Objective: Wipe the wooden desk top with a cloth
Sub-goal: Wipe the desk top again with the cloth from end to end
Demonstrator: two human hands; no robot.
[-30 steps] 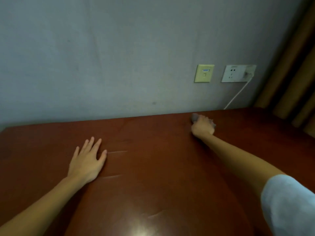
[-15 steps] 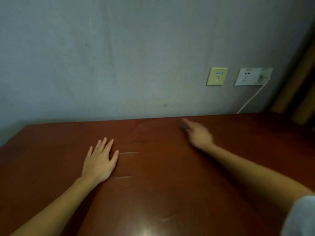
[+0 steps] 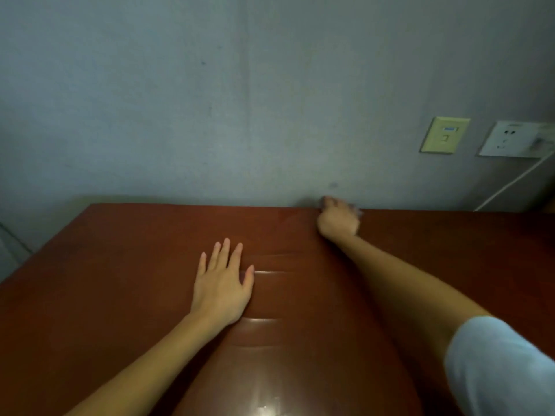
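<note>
Head view: glossy reddish-brown desk top (image 3: 120, 280); greyish cloth (image 3: 356, 209) bunched in right hand (image 3: 338, 219).

Dull grey-blue wall (image 3: 180, 100) in flat dim light, faint vertical seam (image 3: 248, 85) up the middle, small dark smudge (image 3: 333, 185) low down; at right a yellowish wall plate (image 3: 445, 135) beside a white socket plate (image 3: 507, 141), blurred plug (image 3: 539, 141) at its right end, white cable (image 3: 510, 183) slanting down-left.

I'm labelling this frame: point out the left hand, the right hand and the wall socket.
left hand (image 3: 222, 291), head view: its back
right hand (image 3: 338, 220), head view: its knuckles
wall socket (image 3: 510, 140), head view: white faceplate
</note>
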